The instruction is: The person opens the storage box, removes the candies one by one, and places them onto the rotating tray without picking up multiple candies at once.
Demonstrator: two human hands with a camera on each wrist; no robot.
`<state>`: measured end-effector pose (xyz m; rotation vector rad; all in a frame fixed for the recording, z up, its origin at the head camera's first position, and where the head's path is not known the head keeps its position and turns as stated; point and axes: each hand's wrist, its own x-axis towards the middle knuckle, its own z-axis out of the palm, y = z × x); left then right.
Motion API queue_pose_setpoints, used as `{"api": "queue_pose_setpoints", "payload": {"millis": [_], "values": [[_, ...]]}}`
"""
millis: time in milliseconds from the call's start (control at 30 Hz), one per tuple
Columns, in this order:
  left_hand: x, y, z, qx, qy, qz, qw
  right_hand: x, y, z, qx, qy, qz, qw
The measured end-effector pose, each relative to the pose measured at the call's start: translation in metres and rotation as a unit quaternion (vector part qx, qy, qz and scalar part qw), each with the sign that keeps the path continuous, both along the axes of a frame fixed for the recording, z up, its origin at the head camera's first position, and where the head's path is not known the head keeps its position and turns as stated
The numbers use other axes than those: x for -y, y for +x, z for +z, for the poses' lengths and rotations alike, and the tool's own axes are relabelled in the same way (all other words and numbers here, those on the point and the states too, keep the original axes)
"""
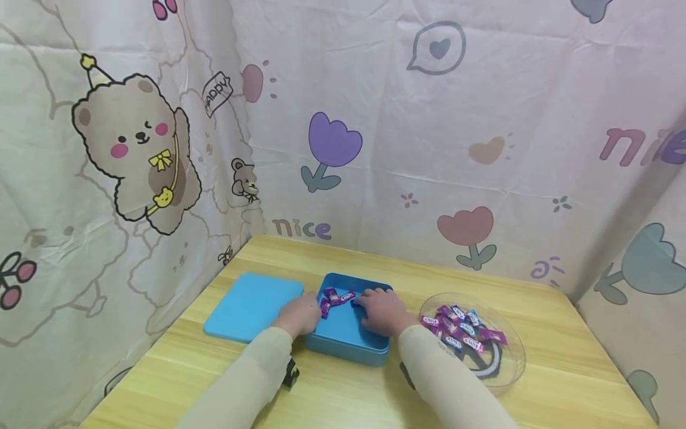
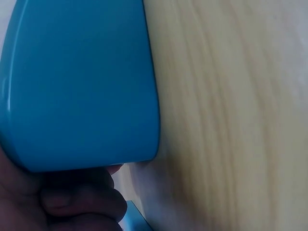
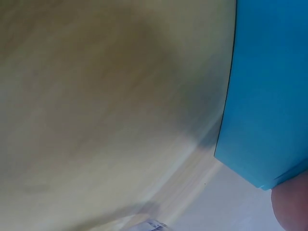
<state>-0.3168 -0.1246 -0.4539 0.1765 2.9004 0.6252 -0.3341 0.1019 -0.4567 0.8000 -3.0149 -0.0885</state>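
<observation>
A blue rectangular box (image 1: 348, 350) stands without a lid on the table. My left hand (image 1: 301, 313) grips its left wall, with curled fingers (image 2: 82, 202) against the outside in the left wrist view. Several purple-wrapped candies (image 1: 332, 296) lie inside, toward the back left. My right hand (image 1: 383, 311) reaches over the right wall into the box, its fingers bent down. Its fingertips pinch a dark blue wrapped candy (image 1: 354, 303), mostly covered by the hand. Only a bit of the right hand (image 3: 291, 204) shows at the box's edge in the right wrist view.
A flat blue lid (image 1: 252, 307) lies left of the box. To the right, a clear round container (image 1: 513, 363) holds several purple and blue wrapped candies (image 1: 463, 328), partly behind the right sleeve. Printed cloth (image 1: 375, 196) hangs behind the wooden table (image 1: 563, 357).
</observation>
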Motion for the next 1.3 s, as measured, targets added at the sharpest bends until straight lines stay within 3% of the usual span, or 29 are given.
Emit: {"api": "queue_pose_setpoints", "payload": {"millis": [467,1033,1300], "values": [[0.0001,0.0017,-0.0012,-0.005,0.003,-0.003,1.0,0.0002,-0.0002,-0.001,0.002,-0.048,-0.004,0.999],[-0.0009,-0.0004,-0.0024,-0.011,-0.012,-0.01,0.9998,0.0017,-0.0045,0.0009,0.043,-0.026,-0.016,0.999],[-0.001,0.0003,-0.0027,-0.015,-0.011,-0.01,0.9998,-0.0015,-0.0052,0.0027,0.027,-0.075,-0.004,0.997]]}}
